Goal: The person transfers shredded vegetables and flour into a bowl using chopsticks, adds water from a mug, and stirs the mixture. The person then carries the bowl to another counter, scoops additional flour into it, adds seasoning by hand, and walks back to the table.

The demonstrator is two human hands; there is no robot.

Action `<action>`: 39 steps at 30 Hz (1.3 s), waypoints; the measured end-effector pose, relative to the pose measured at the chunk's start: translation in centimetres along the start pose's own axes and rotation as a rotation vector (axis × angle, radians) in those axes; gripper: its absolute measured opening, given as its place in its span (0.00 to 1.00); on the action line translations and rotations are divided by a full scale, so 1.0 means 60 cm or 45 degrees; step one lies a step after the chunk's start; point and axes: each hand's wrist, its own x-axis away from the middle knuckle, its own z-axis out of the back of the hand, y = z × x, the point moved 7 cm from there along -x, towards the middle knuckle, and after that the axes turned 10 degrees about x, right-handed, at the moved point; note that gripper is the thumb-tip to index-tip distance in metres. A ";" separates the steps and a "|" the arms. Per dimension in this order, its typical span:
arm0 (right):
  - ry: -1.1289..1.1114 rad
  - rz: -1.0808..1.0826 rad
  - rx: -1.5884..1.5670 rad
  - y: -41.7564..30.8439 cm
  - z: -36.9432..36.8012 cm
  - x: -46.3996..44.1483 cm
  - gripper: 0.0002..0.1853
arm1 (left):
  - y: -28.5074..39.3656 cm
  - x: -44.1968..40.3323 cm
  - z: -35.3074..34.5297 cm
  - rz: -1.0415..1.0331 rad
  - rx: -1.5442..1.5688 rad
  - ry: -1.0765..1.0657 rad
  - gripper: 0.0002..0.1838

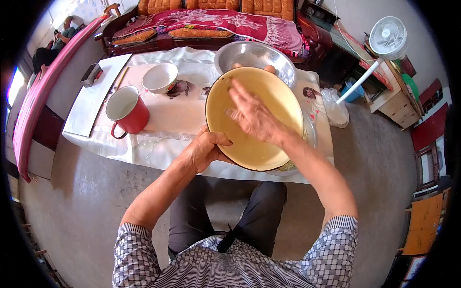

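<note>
My left hand (204,150) grips the lower left rim of a yellow enamel basin (264,153), its thumb over the edge. The basin is tilted toward me above the table. Inside it lies my right hand (254,115), fingers stretched out against the inner wall and holding nothing I can see. Behind the basin stands a large steel bowl (283,56) with brownish round things (270,69) in it, partly hidden. Below the basin's right side shows the edge of a clear bowl (312,137) with greenish bits, mostly covered.
On the covered table (163,122) stand a red mug (137,113), a white bowl (158,84), a white board (89,108) and a small box (91,75). A sofa (201,33) is behind; a fan (388,38) and plastic bag (334,108) are right. A person (55,45) sits far left.
</note>
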 end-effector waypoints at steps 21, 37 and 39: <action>0.089 -0.172 -0.300 0.062 0.009 -0.087 0.10 | 0.004 0.006 -0.010 -0.029 -0.005 -0.023 0.27; 0.181 0.014 -0.320 0.009 0.018 -0.050 0.11 | 0.001 -0.002 -0.005 -0.041 -0.029 -0.079 0.28; 0.079 0.192 -0.360 -0.034 0.022 -0.037 0.11 | 0.001 -0.002 -0.003 -0.007 -0.023 -0.009 0.27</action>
